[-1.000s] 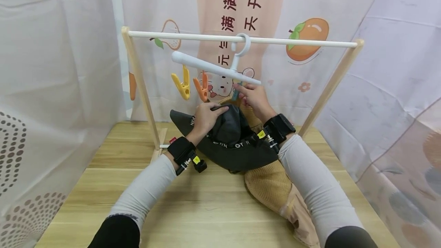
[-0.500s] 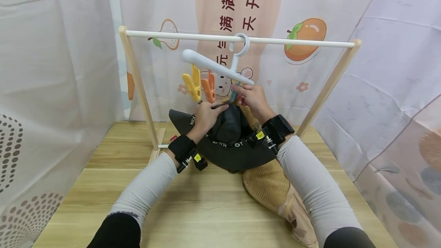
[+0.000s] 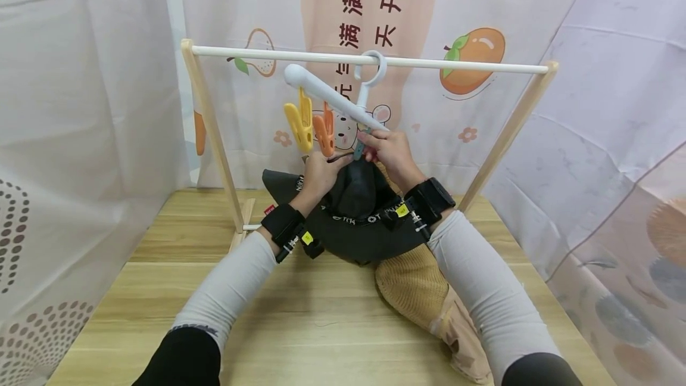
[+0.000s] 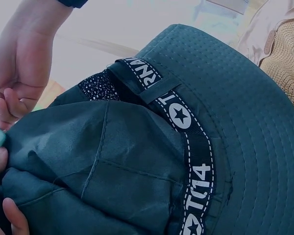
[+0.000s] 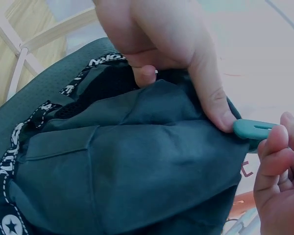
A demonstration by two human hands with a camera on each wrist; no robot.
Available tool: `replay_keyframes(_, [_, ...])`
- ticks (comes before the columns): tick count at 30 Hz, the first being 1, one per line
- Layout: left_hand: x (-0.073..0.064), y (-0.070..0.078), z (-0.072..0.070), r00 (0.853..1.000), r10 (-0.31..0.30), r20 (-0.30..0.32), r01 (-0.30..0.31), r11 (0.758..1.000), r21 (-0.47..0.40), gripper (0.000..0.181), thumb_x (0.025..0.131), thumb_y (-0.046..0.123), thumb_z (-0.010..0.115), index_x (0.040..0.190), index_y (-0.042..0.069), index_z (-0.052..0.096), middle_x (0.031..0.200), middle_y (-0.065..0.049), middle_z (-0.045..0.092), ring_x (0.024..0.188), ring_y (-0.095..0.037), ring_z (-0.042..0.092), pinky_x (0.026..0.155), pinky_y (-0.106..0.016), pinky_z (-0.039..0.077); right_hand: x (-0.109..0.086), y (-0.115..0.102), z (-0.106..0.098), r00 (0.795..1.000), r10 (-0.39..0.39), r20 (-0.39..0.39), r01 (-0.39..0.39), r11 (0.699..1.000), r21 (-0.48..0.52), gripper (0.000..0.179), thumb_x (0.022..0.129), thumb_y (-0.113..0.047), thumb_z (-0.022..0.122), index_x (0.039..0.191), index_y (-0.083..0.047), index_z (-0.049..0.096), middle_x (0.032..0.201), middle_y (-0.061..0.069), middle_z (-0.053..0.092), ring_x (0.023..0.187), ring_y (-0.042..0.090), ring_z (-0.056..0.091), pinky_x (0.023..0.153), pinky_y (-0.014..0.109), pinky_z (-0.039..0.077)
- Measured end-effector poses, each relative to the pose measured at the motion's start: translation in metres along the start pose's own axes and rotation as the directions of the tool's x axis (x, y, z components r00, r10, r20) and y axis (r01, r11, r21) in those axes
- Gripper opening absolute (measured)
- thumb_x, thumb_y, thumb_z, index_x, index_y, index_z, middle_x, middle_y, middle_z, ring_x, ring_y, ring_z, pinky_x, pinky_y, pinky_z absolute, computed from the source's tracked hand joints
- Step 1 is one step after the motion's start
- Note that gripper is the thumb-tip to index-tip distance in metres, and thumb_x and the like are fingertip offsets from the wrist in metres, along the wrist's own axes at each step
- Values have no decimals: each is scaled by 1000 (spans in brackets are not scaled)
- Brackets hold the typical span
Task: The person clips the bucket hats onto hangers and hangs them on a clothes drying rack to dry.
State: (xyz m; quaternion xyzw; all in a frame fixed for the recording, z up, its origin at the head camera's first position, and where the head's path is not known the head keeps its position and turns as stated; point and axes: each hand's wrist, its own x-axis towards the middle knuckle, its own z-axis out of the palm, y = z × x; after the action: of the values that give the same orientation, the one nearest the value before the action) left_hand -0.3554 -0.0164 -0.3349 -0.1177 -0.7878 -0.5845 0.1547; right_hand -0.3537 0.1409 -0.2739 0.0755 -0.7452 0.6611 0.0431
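A dark bucket hat with a lettered band hangs crown-up from my left hand, which pinches the top of its crown. My right hand pinches a teal clothespin under the low end of a white hanger. In the right wrist view, the clothespin meets the gathered crown cloth beside my left thumb; whether its jaws bite the cloth is hidden. A yellow clothespin and an orange clothespin dangle from the hanger's raised left side, just above my left hand.
The hanger hooks over the white rod of a wooden rack standing on the table. A tan knitted item with beige cloth lies behind and right of the hat. Printed curtains enclose the back and sides.
The hanger has tilted more, its left end higher and further right. Yellow and orange clothespins shifted right with it. The teal clothespin moved down and left to the crown, and the left hand rose slightly.
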Motion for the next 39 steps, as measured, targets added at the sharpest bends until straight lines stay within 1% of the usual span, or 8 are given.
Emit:
replay_keyframes(2, [1,1,-1,1000,7,9,-7,1000,-10,23,91,23,70,105,6,76,106,-11,74,101,-23,66,78,-25,43,-1,-1,1,1000,-3,0,3,1000,-9,26,91,-24,70,91,2,69,50,-6,55,46,5,52,50,19,41])
replay_keyframes(8, [0,2,-3,999,22,45,-22,1000,13,24,94,25,66,109,10,75,110,-9,71,101,-22,61,82,-29,41,-3,-1,1,1000,21,-12,-20,1000,17,25,91,-25,70,89,0,70,54,-3,57,45,7,53,48,20,42])
replay_keyframes(15, [-2,2,-3,994,90,60,-94,994,65,25,95,23,64,112,8,74,112,-11,73,108,-22,66,95,-36,50,-4,5,-2,1000,16,-1,-16,999,37,28,90,-28,71,87,0,68,60,0,58,45,9,52,47,19,42])
replay_keyframes(22, [0,1,-1,998,52,34,-54,997,51,24,95,24,65,110,8,75,111,-9,73,110,-22,65,96,-38,50,-6,7,-6,999,19,29,-20,998,53,32,90,-30,71,98,1,67,66,-1,59,50,7,53,49,18,43])
replay_keyframes(27, [0,0,-4,999,39,-3,-39,998,51,26,95,25,65,111,8,75,112,-11,73,109,-23,65,98,-38,49,-7,9,-6,999,29,43,-28,999,-17,38,92,-27,69,115,3,66,74,0,61,57,8,55,53,17,46])
replay_keyframes(34, [-1,0,-7,1000,15,-9,-15,997,72,30,96,29,62,117,10,72,119,-11,70,115,-25,62,102,-40,47,-9,11,-11,993,50,107,-39,993,-107,47,95,-26,65,134,-2,57,94,1,62,70,8,56,59,18,50])
replay_keyframes(36, [-1,-1,-8,1000,4,-2,-4,999,36,31,97,29,61,119,10,71,121,-11,68,113,-27,61,101,-40,46,-9,13,-12,991,49,122,-31,989,-144,47,95,-27,64,136,-4,55,102,3,62,76,10,57,64,18,51])
replay_keyframes(39, [-2,-2,-9,1000,-10,9,10,999,-44,31,97,27,61,122,11,69,122,-12,65,99,-27,62,89,-37,48,-9,18,-15,990,31,138,-2,979,-205,46,96,-30,63,135,-7,57,115,8,63,87,13,59,71,20,53])
